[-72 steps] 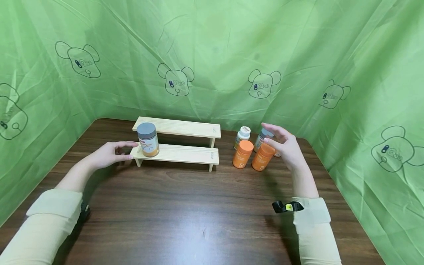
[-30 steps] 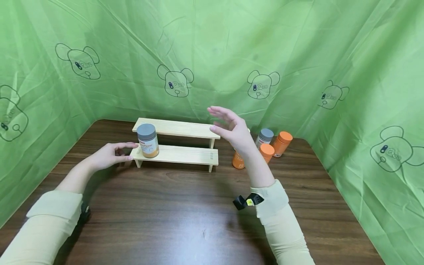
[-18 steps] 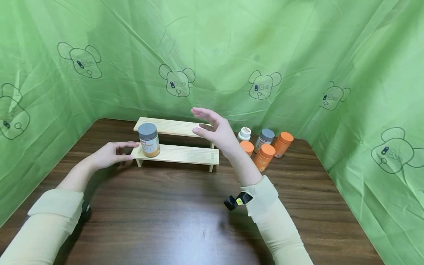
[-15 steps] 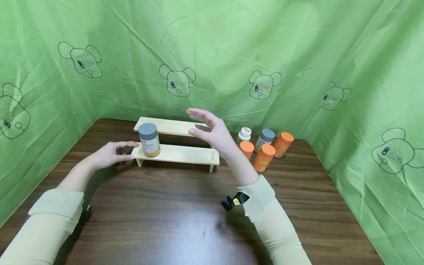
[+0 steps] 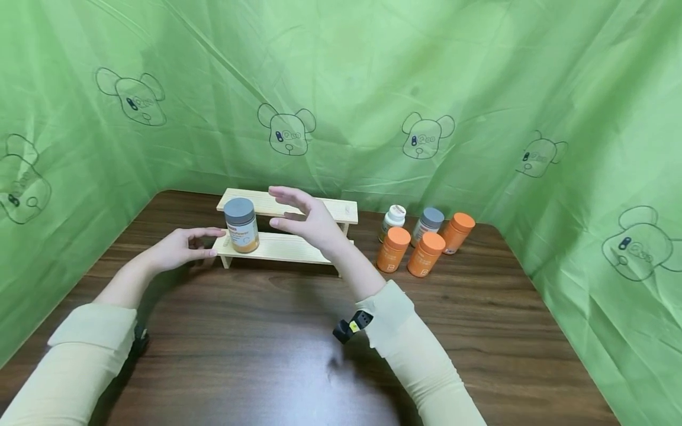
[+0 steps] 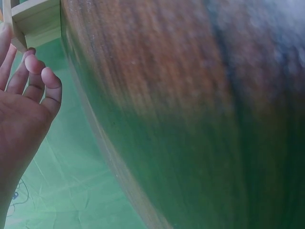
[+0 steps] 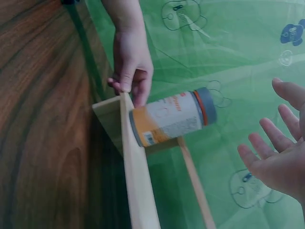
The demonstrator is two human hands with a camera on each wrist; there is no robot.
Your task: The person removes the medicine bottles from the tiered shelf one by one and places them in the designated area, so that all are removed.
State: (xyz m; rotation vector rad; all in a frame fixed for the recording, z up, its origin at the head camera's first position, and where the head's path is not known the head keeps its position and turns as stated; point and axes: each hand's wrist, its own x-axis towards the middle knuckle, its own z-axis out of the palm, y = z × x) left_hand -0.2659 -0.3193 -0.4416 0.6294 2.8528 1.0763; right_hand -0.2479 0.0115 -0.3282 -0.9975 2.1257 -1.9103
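Note:
A two-tier wooden display rack [image 5: 290,247] stands on the table. At its left end my left hand [image 5: 178,249] pinches the lower plank between thumb and fingers; the right wrist view shows the thumb [image 7: 127,78] on the plank's edge. Upright on that plank's left end is a supplement jar [image 5: 242,229] with a grey lid and a white and orange label. My right hand [image 5: 311,223] hovers over the rack to the right of the jar, fingers spread and thumb apart, holding nothing. In the right wrist view its fingers face the jar [image 7: 167,118] across a gap.
Right of the rack stand a white-capped bottle [image 5: 394,220], a grey-lidded jar [image 5: 428,222] and orange bottles [image 5: 392,251], [image 5: 426,255], [image 5: 458,233]. Green cloth [image 5: 351,77] hangs behind and beside the dark wooden table [image 5: 256,337].
My right hand has moved left from the bottles on the right to above the rack, near the grey-lidded jar, staying unladen. My left hand has kept its place at the rack's end.

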